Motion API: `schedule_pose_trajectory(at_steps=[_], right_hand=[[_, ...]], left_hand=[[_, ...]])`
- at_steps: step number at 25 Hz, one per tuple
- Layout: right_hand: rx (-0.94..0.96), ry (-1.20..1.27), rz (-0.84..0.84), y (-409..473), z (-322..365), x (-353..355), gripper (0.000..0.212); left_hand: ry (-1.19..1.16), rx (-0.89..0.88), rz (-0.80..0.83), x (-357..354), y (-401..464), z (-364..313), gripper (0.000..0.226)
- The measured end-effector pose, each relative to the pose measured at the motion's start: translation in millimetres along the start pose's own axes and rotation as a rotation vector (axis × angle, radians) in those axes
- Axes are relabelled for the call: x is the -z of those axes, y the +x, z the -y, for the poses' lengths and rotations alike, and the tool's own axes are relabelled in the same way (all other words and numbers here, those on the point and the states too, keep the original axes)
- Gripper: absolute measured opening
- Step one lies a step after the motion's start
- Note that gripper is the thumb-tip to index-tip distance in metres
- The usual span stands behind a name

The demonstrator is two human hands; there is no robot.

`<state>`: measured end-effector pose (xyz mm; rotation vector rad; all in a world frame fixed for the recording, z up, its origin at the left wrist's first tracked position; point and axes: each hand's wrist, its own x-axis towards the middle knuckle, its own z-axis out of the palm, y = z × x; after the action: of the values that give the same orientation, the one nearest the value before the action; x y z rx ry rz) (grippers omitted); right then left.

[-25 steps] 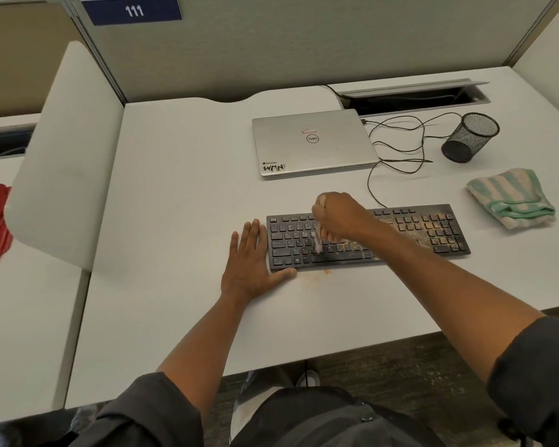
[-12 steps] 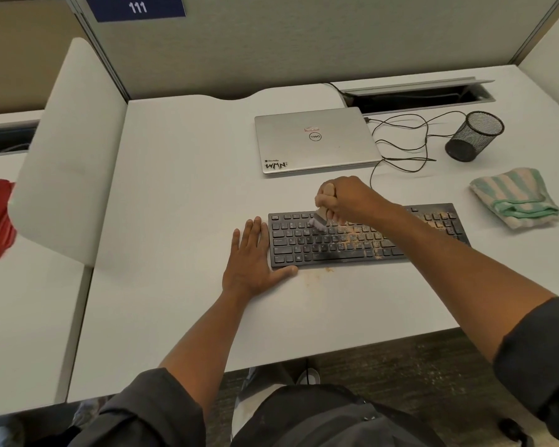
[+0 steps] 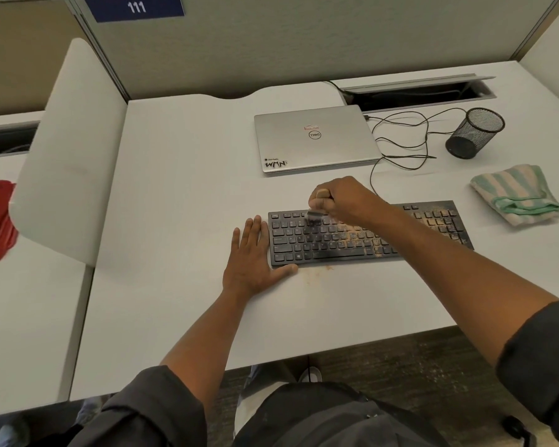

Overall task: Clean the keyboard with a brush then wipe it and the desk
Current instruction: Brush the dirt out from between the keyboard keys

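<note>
A black keyboard (image 3: pixel 320 243) lies on the white desk (image 3: pixel 181 195), dusted with orange-brown crumbs across its middle and right end. My right hand (image 3: pixel 342 198) grips a small brush (image 3: pixel 313 215) whose bristles touch the keyboard's top key rows, left of centre. My left hand (image 3: pixel 250 259) lies flat on the desk against the keyboard's left edge, its thumb along the front corner. A green-and-cream striped cloth (image 3: pixel 517 195) lies folded on the desk to the right of the keyboard.
A shut silver laptop (image 3: pixel 313 137) sits behind the keyboard, with black cables (image 3: pixel 400 140) looping to its right. A black mesh cup (image 3: pixel 475 132) stands at the back right. Crumbs (image 3: pixel 320 272) lie on the desk by the keyboard's front edge. A white divider (image 3: pixel 68 156) stands left.
My right hand swept the brush from the middle key rows up to the top rows. My left hand has stayed in place.
</note>
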<state>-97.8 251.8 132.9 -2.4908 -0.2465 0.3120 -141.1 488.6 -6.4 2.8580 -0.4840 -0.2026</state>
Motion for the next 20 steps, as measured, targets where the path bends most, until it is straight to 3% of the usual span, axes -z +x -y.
schedule_pose_trajectory(at_steps=[6,10,16,20], right_hand=[[-0.058,-0.05,0.206,-11,3,-10,0.025],[0.025,-0.056,-0.036,-12,-4,-8,0.028],[-0.116,-0.018,0.121,-24,5,-16,0.03],[-0.145,-0.001,-0.141,-23,6,-12,0.025]], left_hand=[[0.0,0.004,0.005,0,0,-1,0.126],[0.0,0.0,-0.001,1,-1,-1,0.127],[-0.006,0.001,0.004,0,-1,-1,0.127],[-0.009,0.004,0.007,0,0,-1,0.128]])
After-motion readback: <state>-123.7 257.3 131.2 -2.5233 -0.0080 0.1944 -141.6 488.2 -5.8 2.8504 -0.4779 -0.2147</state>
